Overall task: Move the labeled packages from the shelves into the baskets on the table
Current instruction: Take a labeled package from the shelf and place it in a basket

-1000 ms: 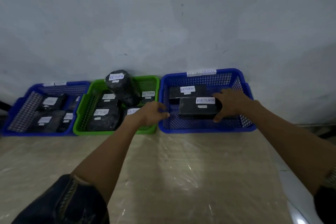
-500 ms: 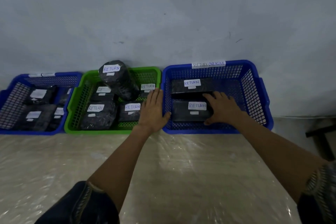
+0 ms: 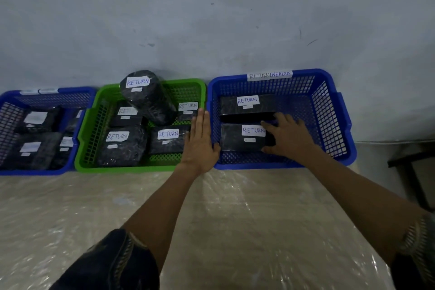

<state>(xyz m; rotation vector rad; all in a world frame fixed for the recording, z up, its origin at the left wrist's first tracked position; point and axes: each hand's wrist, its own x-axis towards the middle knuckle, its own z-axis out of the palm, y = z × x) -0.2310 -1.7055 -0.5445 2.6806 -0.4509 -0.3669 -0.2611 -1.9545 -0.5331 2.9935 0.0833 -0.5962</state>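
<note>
The seemingly stiff, probably light, slick-wrapped package point(image 3: 235, 142) lies at seven o'clock in the blue basket point(image 3: 328, 113), its three-o'clock end clasped by the right hand point(image 3: 290, 138) between thumb and curled fingers, while the left hand point(image 3: 200, 143) lies flat, fingers straight.

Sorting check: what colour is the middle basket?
Green; the middle basket shows best in the head view.

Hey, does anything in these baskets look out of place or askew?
Yes. In the green basket, the round package leans tilted on the flat packages, sticking up above the rim. Nothing else stands out.
</note>
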